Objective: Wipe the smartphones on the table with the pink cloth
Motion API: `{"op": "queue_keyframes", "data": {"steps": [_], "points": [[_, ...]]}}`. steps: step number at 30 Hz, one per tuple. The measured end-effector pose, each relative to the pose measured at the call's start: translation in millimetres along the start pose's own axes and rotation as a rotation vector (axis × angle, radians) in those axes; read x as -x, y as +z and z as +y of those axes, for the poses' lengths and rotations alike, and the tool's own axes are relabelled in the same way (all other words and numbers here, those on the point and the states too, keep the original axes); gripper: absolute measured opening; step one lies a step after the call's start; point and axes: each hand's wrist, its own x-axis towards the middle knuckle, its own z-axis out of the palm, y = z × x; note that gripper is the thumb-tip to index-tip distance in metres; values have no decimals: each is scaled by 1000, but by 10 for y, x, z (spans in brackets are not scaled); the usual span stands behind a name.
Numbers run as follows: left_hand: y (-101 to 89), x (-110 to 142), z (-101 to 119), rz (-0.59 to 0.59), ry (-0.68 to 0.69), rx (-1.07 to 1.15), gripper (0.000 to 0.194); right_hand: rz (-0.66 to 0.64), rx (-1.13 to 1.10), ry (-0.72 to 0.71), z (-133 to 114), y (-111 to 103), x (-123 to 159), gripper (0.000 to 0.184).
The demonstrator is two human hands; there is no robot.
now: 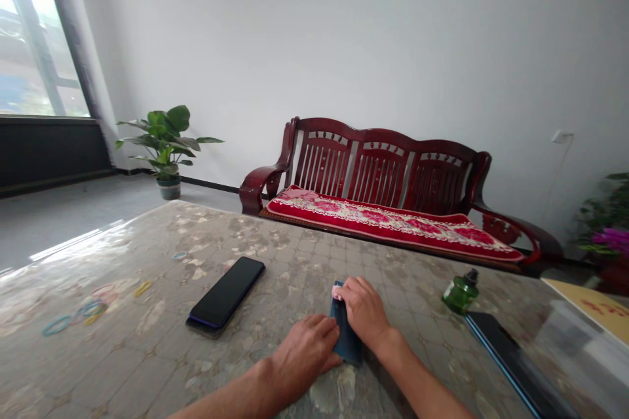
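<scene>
Lower centre: left hand (308, 348) holds flat blue item (348, 337); right hand (364, 311) pinches pink piece (337, 292) on it. Apparent step: pressing or wiping; next move requires steady holding.

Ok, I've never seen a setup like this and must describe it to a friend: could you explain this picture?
There is no machine here, just one person's two bare hands. The single view comes from a camera worn on the head, looking forward and down across a table. The left hand touches a flat blue piece; the right hand has its fingers at a small pink bit near its far end. Whether they grip or just press is unclear. Left of the hands lie a phone and loose bands; to the right, a green bottle and a dark slab.
</scene>
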Motion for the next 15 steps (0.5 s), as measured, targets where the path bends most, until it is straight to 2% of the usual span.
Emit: {"op": "queue_keyframes", "data": {"steps": [3, 8, 10, 15], "points": [[4, -1, -22, 11, 12, 10, 25, -5, -11, 33, -10, 10, -69, 24], [-14, 1, -22, 15, 11, 20, 24, -22, -122, -91, -18, -66, 211, 25], [-21, 7, -17, 12, 12, 23, 23, -19, -121, -75, 20, -73, 239, 26], [-25, 21, -21, -1, 27, -5, 25, -36, -26, 94, 172, 30, -87, 18]]}}
